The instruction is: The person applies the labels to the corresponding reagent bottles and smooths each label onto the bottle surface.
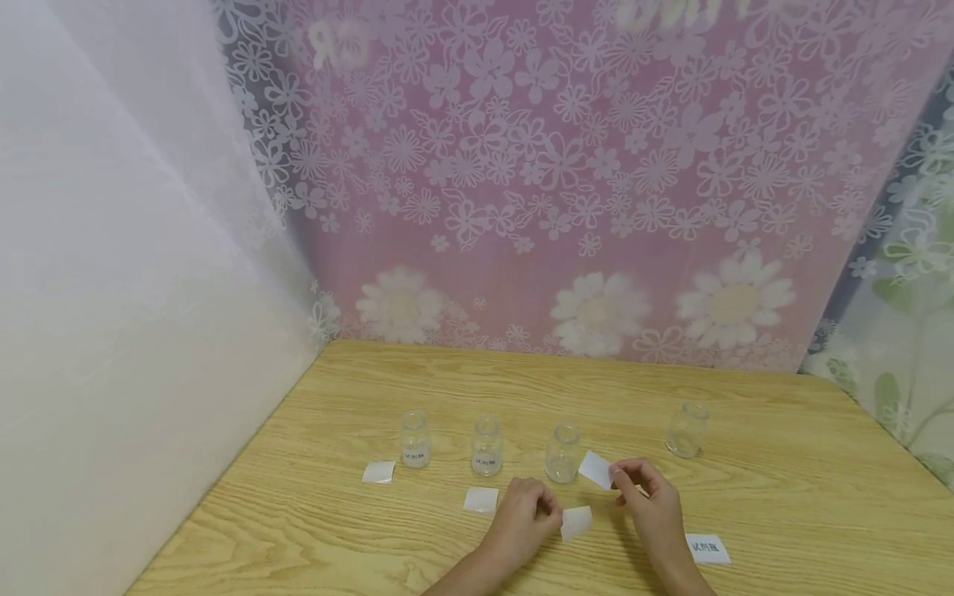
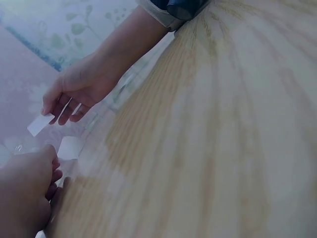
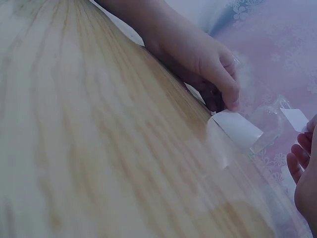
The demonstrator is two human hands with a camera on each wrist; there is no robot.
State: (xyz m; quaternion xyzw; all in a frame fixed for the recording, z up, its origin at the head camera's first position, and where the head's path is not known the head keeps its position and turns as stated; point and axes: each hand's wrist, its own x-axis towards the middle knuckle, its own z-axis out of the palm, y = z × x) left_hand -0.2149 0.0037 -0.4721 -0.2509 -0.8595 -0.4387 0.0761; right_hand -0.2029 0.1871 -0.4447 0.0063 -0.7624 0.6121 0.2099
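White rectangular paper label (image 1: pixel 595 469), pinched by the right hand (image 1: pixel 653 502) near a clear glass bottle (image 1: pixel 562 457), is probably light, flexible, best held by its edge, while the left hand (image 1: pixel 521 518) pinches a white thin slip (image 1: pixel 577 523).

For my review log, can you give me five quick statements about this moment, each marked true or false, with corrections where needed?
1. The right hand pinches a white slip. True.
2. The left hand grips a bottle. False: it pinches another white slip.
3. The leftmost glass bottle bears a printed label. True.
4. The rightmost glass bottle lies on its side. False: it stands upright.
5. A loose label with print lies nearer the right hand than the left. True.
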